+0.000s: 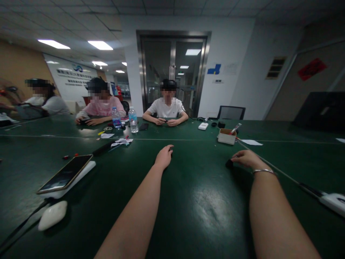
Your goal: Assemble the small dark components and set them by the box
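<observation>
My left hand (163, 157) rests over the middle of the green table (188, 187), its fingers curled. A bit of something small and dark shows at its fingertips, too little to name. Farther right, my right hand (246, 158), with a silver bangle at the wrist, pinches a small black object (229, 164) low over the tabletop. What kind of object it is I cannot make out. The two hands are well apart.
A phone (66, 174) lies on a white block at left, near a white rounded device (53, 215). Beyond my right hand is a small box (226, 137) and a cable (275, 169). Water bottles (133, 120) stand across the table, where several people (167, 106) sit.
</observation>
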Demonstrator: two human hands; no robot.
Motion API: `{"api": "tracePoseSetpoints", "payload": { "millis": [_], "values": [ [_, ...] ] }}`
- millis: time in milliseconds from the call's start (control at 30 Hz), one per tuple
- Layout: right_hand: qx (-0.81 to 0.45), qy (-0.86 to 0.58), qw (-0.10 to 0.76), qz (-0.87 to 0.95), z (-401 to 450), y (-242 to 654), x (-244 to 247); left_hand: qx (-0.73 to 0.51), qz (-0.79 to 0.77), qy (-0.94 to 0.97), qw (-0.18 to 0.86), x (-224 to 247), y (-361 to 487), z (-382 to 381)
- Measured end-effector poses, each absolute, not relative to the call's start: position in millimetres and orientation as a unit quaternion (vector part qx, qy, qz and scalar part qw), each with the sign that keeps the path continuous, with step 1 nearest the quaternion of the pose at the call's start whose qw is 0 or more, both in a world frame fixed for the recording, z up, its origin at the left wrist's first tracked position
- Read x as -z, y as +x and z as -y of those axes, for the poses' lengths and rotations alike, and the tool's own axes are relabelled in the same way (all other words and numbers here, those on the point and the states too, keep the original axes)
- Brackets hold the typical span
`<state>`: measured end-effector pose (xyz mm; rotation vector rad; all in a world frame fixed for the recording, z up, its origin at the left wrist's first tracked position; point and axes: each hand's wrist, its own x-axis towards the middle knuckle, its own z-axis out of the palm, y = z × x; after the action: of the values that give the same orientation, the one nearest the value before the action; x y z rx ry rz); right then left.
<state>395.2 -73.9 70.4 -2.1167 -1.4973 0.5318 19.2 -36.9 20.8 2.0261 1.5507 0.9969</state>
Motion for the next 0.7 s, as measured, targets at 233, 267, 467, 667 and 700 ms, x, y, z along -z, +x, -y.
{"api": "tracePoseSetpoints", "payload": {
  "millis": [233, 267, 467, 667, 700],
  "values": [
    [-0.175, -0.776, 0.246, 0.554, 72.9, 389.6, -79.5, -0.36, -0.549, 0.724, 0.212, -18.2, 17.6, 33.8],
    [-0.173, -0.774, 0.24, 0.56, 71.8, 388.0, -80.3, -0.361, -0.547, 0.725, 0.21, -17.0, 17.5, 32.7],
    [-0.214, -0.767, 0.222, 0.563, 67.1, 385.7, -73.8, -0.386, -0.537, 0.724, 0.194, -10.3, 18.1, 26.4],
    [-0.267, -0.748, 0.293, 0.532, 66.5, 388.5, -61.9, -0.405, -0.526, 0.717, 0.211, -10.0, 17.5, 26.3],
    [-0.28, -0.744, 0.315, 0.519, 66.8, 389.2, -59.2, -0.407, -0.527, 0.714, 0.215, -10.1, 17.4, 26.6]
  ]
}}
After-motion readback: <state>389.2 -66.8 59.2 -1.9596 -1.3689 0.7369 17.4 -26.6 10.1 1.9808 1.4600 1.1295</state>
